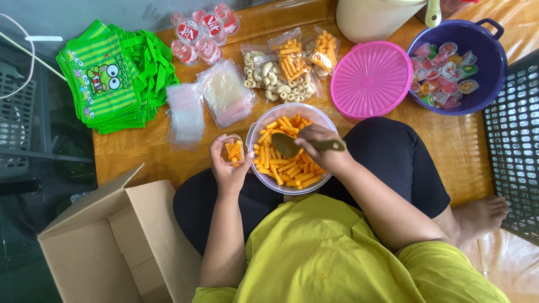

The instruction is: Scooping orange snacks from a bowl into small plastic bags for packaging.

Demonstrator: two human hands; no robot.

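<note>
2 hands apart; left hand [226, 163] grips small bag [232, 150] beside bowl [264, 120]; right hand [320, 147] clamps spoon [292, 146] over bowl.

- Worn on the head, looking almost straight down over lap and floor.
- Close in: hands mid-frame, low table across the upper half.
- Only 1 view; nothing shared with another.

The left hand [226, 163] is holding a small bag [233, 150] beside the snack bowl [255, 126]. The right hand [320, 147] is holding a spoon [287, 145] over the bowl.
</note>
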